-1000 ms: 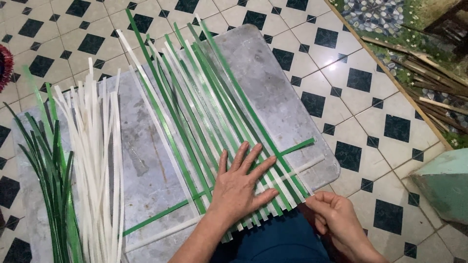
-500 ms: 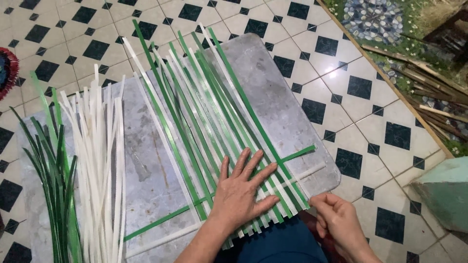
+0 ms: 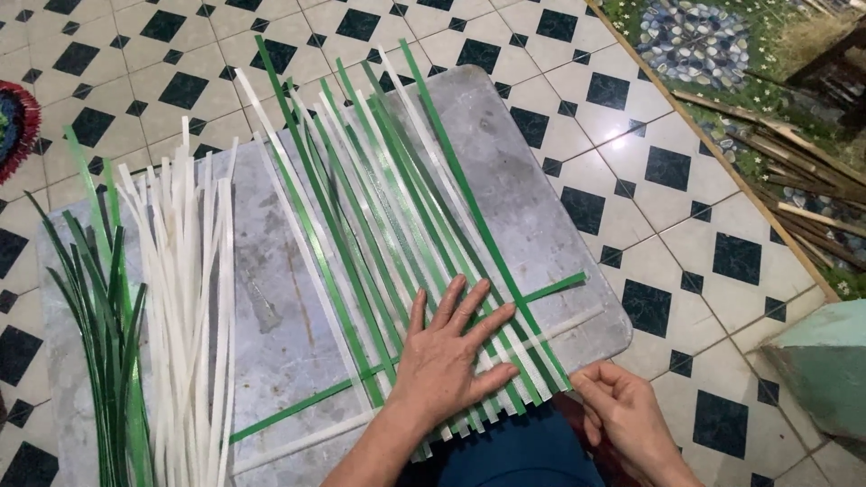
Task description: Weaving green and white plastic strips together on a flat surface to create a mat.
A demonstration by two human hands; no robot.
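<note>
A fan of long green and white strips (image 3: 379,207) lies on a grey metal sheet (image 3: 523,180) on the tiled floor. Two crosswise strips, one green (image 3: 552,287) and one white (image 3: 577,321), run through their near ends. My left hand (image 3: 446,361) presses flat on the woven near ends, fingers spread. My right hand (image 3: 622,415) sits at the sheet's near right corner, fingers curled and pinching the lower end of the rightmost green strip.
A loose pile of white strips (image 3: 194,298) and a bundle of dark green strips (image 3: 99,343) lie on the sheet's left side. Bamboo sticks (image 3: 794,180) rest at the right. A teal object (image 3: 825,361) stands at the lower right, a red round item (image 3: 13,126) at the far left.
The view has shifted slightly. My left hand stays flat on the strips; my right hand stays at the near right corner, fingers now closer to the strip ends.
</note>
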